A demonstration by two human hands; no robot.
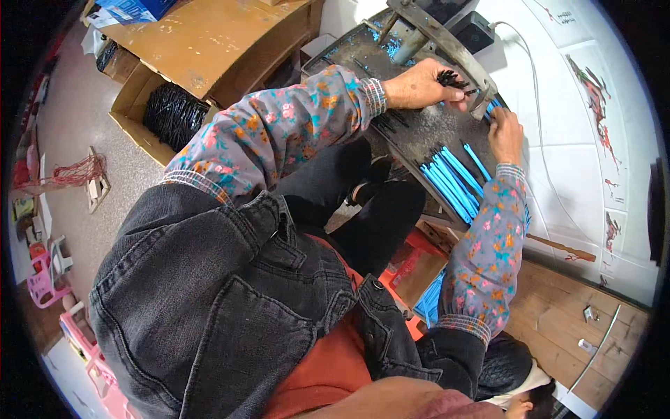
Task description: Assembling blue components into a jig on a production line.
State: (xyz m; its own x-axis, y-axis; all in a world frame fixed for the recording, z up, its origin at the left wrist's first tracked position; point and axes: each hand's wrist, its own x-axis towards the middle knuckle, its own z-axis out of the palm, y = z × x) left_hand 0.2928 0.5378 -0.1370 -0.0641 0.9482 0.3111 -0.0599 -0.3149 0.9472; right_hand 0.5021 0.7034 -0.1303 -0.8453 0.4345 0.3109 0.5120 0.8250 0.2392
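Note:
My left hand (419, 85) is closed around a bunch of thin black pieces (452, 78) above the dark worktable. Beside it, my right hand (506, 134) has its fingers bent around slim blue plastic sticks (493, 106), partly hidden behind the metal arm (460, 52) of a bench press. Several more blue sticks (447, 181) with dark tips lie side by side on the worktable (447, 126) near my right forearm. A few loose black pieces (391, 122) lie below my left wrist.
A cardboard box (174, 115) of black pieces stands left, beside a brown wooden table (202, 42). Blue scraps (394, 47) lie by the press. A black adapter (472, 33) with a cable sits near the white wall. A red stool (412, 265) stands below. Another person (537, 391) is at lower right.

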